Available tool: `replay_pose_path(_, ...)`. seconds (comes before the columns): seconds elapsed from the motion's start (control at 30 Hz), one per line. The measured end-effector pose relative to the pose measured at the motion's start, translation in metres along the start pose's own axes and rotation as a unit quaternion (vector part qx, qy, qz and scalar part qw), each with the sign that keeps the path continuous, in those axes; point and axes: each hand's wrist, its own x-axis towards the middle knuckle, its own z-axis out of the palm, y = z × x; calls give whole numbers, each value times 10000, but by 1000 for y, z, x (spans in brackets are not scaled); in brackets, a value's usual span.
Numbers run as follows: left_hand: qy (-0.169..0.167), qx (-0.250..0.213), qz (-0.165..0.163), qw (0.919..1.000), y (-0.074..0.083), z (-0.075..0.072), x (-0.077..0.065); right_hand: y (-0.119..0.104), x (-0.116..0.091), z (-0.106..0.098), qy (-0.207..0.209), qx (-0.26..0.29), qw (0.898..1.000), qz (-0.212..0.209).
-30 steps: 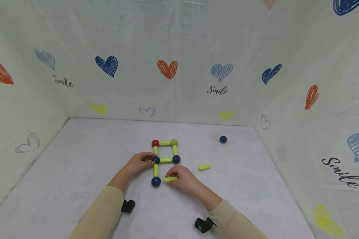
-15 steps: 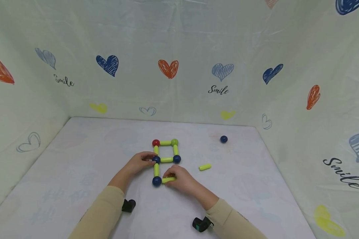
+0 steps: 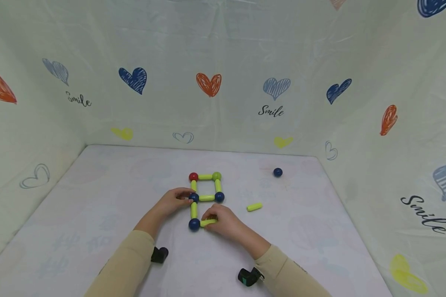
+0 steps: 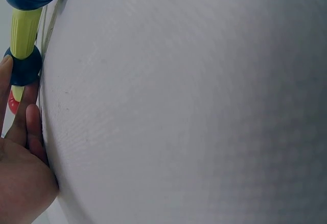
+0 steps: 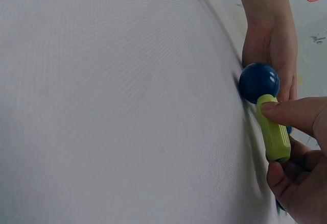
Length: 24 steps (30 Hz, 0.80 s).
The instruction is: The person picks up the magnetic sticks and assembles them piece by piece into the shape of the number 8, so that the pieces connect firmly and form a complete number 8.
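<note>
A flat frame of yellow-green rods and balls lies on the table. Its square has a red ball [image 3: 193, 177], a green ball [image 3: 217, 176] and two blue balls at the corners. My left hand [image 3: 174, 201] pinches the blue ball [image 3: 194, 198] at the square's near left corner. From that ball a rod [image 3: 194, 210] runs toward me to another blue ball [image 3: 194, 224]. My right hand [image 3: 224, 222] pinches a yellow-green rod [image 5: 273, 132] between thumb and fingers. One end of this rod touches the nearest blue ball, seen also in the right wrist view.
A loose yellow-green rod [image 3: 254, 207] lies right of the frame. Farther back at the right sits a single blue ball [image 3: 278, 172]. The white table [image 3: 115, 177] meets a hanging sheet [image 3: 238, 49] printed with hearts. Black wrist cameras [image 3: 249, 276] sit near both sleeves.
My right hand has moved slightly left with its rod, closing the gap to the nearest blue ball; they now touch. My left hand stays on its ball.
</note>
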Motion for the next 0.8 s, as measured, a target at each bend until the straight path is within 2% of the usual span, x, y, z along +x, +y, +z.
replay_pose_path(0.4,-51,-4,52,10000,-1,-1,0,0,-2,-3,48,30,10000,38)
replay_pose_path(0.8,2,166,-10,9999,-2,1,3,8,-9,-22,322,224,9989,243)
